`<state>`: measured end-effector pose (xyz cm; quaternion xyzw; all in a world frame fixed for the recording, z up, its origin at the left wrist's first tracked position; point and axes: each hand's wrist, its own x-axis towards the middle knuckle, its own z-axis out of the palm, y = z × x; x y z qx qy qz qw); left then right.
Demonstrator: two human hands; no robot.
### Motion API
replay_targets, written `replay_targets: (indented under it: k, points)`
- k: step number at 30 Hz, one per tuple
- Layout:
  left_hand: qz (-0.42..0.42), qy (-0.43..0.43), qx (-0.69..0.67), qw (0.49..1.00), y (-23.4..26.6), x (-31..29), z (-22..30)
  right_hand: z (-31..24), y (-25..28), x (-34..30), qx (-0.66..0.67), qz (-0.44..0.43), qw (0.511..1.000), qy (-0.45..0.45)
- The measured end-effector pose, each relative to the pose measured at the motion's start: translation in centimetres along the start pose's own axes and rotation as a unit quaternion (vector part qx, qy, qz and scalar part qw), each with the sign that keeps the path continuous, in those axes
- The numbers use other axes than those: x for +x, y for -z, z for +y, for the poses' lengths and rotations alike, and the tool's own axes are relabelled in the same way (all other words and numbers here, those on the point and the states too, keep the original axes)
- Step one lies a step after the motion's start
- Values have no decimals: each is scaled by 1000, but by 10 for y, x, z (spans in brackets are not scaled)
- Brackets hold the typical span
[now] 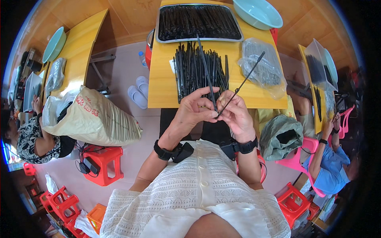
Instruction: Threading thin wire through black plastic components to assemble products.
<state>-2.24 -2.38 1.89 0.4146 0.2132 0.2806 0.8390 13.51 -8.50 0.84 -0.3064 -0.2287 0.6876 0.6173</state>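
My left hand (198, 107) is closed on a long, flat black strip (206, 67) that slants up over the table edge. Between the fingers of my right hand (237, 115) is a thin black rod (248, 75) with a small knob at its upper end and a bump partway down. Both hands meet above my lap, where the lower ends of strip and rod come together at the fingertips; the exact contact is hidden. Just beyond lies a pile of black strips (194, 69) on the yellow table (158, 87). A clear plastic bag (262, 63) of thin grey pieces rests to its right.
A metal tray (198, 40) full of black strips and a light blue basin (258, 14) stand at the back. Large woven sack (95, 119) and red stool (104, 164) are at left, a grey-green bag (281, 139) at right. Two other people work at side tables.
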Motion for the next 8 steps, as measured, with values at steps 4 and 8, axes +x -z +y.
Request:
replay_targets:
  k: [4,8]
  points:
    - [-3,-18,12,1000,0,0,-2,5,-3,4,11,54,998,10]
    - [-6,-31,8,999,1,-1,-4,8,-2,5,29,79,996,23]
